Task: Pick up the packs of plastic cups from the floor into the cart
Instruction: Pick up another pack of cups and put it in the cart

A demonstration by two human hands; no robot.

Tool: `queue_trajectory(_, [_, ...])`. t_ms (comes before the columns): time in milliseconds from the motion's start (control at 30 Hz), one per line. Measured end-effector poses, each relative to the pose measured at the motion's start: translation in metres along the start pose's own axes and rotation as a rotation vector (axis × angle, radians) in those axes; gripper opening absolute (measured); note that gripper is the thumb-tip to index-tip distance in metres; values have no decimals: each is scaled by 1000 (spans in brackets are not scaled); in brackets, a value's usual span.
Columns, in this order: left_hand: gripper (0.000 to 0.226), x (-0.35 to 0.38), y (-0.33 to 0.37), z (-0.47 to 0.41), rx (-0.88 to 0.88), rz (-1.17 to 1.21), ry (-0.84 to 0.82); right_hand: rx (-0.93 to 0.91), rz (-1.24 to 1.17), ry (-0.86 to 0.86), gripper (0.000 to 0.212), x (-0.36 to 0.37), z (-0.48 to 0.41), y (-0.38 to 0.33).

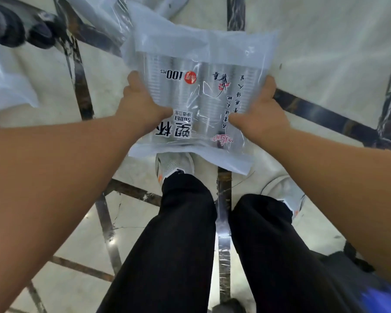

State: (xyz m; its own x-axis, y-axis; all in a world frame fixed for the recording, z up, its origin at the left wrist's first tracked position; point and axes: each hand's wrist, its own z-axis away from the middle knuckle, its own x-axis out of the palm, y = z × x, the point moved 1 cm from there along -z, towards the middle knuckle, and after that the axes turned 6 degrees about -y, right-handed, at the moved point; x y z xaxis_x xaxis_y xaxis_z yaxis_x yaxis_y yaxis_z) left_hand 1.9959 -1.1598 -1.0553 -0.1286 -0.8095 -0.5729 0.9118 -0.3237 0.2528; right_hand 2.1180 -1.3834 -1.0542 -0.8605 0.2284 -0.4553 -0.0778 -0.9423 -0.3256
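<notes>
A clear pack of plastic cups [196, 91] with black lettering and a "100 PCS" mark is held flat above the floor, in front of my legs. My left hand [142, 102] grips its left edge, thumb on top. On the opposite edge my right hand [257, 114] holds it the same way. More clear packs [122, 21] lie on the floor just beyond it, partly hidden behind the held pack. A cart's dark wheels [16, 28] show at the top left.
The floor is pale marble tile [325, 53] with dark inlaid strips. My white shoes [174, 164] and black trousers fill the lower middle. A pale plastic-wrapped bundle [7, 86] sits at the left edge. A dark and blue object [370, 288] lies at the bottom right.
</notes>
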Motion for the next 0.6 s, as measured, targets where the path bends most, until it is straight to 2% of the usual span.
queue_trajectory(167, [102,-41,43,91,46,-48,-25,13,35,-4,110,-55,84,-17])
queue_trajectory(300, [90,-91,83,193,10,66,-35,46,-36,-44,102,-118,178,-41])
queue_trajectory(433, [79,-152,120,290,50,187,-5,20,-166,-5,99,-184,274,-71])
queue_trajectory(600, [83,-254,168,419,117,217,97,-80,-277,100,96,-269,403,-135])
